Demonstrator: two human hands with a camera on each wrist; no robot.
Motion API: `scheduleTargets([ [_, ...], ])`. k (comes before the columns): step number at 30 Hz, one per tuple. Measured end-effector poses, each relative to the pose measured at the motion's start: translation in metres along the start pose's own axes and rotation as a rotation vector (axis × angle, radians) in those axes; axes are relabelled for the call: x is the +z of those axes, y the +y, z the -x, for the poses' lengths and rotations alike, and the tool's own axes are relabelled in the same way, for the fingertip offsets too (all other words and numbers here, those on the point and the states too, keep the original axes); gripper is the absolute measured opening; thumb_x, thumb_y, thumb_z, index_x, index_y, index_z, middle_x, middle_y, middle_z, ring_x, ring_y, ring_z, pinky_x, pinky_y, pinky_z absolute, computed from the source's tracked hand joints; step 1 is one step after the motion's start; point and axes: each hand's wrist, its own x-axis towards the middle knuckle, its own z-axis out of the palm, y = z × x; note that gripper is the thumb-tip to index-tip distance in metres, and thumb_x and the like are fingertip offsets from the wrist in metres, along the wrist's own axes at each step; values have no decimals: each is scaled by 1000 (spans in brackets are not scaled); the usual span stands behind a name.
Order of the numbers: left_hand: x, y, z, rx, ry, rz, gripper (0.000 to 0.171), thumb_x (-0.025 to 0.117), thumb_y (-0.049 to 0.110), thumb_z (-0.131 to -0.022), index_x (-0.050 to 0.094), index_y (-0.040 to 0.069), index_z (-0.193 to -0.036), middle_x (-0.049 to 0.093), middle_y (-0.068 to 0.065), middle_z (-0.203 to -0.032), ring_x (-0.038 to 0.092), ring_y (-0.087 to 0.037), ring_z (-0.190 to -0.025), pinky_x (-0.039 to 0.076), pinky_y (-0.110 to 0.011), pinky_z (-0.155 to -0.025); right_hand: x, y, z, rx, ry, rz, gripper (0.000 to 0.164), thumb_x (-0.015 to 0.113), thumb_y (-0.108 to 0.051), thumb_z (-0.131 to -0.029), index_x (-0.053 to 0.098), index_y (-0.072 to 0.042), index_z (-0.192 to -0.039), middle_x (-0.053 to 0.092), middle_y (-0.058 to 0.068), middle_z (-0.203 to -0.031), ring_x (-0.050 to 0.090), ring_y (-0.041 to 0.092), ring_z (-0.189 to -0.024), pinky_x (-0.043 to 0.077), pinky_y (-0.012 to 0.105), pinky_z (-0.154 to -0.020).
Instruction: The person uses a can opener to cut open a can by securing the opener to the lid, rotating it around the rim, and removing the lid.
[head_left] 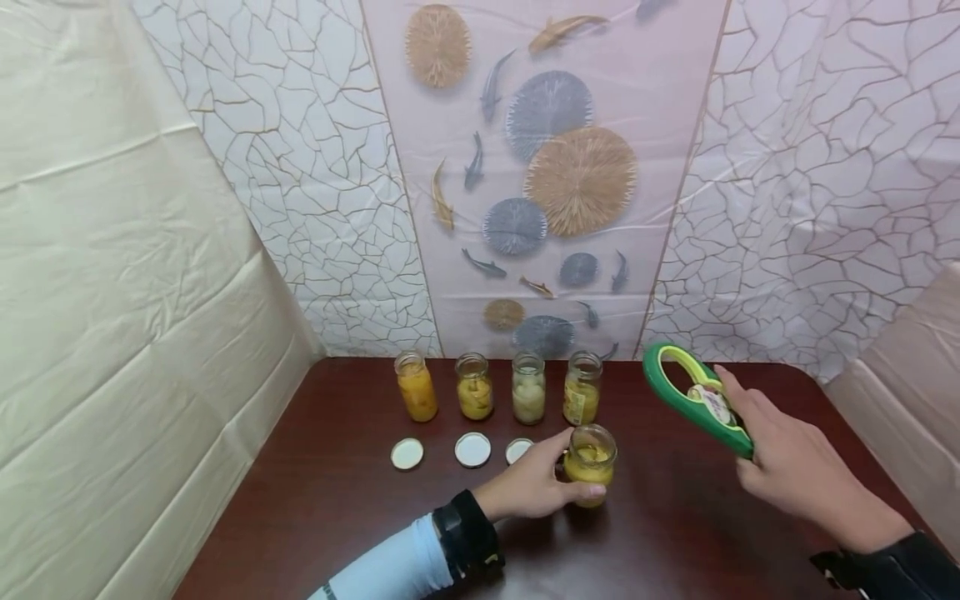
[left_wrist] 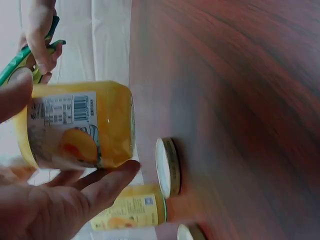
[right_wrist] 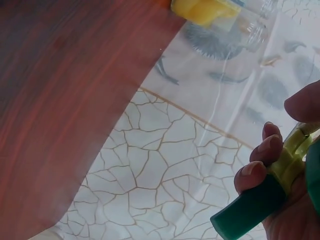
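My left hand grips an open glass jar of yellow fruit, thumb and fingers round its sides. In the left wrist view the jar shows a peach label with a barcode, and its base seems raised off the table. My right hand holds a green and yellow jar opener in the air to the right, its oval loop pointing away to the left. In the right wrist view, fingers curl round the opener's handle. Loop and jar stand apart.
Along the back stand open jars of orange fruit, yellow-green pieces, pale fruit and labelled yellow fruit. Before them lie three lids, the rightmost lid partly hidden by my left hand. Patterned cloth hangs behind the dark table.
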Motion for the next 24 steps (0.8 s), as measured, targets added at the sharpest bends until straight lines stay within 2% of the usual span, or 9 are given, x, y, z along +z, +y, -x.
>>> scheduleTargets([
  [5,9,9,-11,-87,99,-20,56,78,45,-90,52,36,-138,67,13,-122,62,-4,-114,53,-28,-93,-4,1,5,11,25,7,119,73,1,-61,14,-14,-164,56,16,-103,53,20,-70,36,30,-48],
  [9,17,15,-27,-114,149,-48,55,80,45,-88,55,34,-136,69,14,-118,64,-4,-110,54,-29,-91,-7,3,9,24,41,16,119,73,1,-60,15,-13,-163,56,17,-102,54,24,-72,38,32,-49],
  [18,36,20,-75,-114,207,-156,48,84,40,-85,59,26,-123,70,12,-103,64,-1,-93,53,-23,-81,-10,4,12,33,47,19,118,73,1,-61,15,-12,-163,55,18,-103,55,27,-74,39,34,-49],
  [21,40,19,-92,-138,210,-183,47,85,38,-84,59,24,-121,70,10,-101,64,-3,-89,53,-22,-77,-10,3,12,26,62,21,118,72,0,-60,16,-13,-163,56,18,-103,55,27,-73,39,34,-49],
  [24,45,15,-106,-174,223,-160,47,87,32,-83,60,23,-120,70,8,-104,64,-4,-90,53,-23,-77,-9,1,11,22,62,20,119,73,0,-60,16,-13,-163,56,18,-102,55,27,-73,39,33,-49],
])
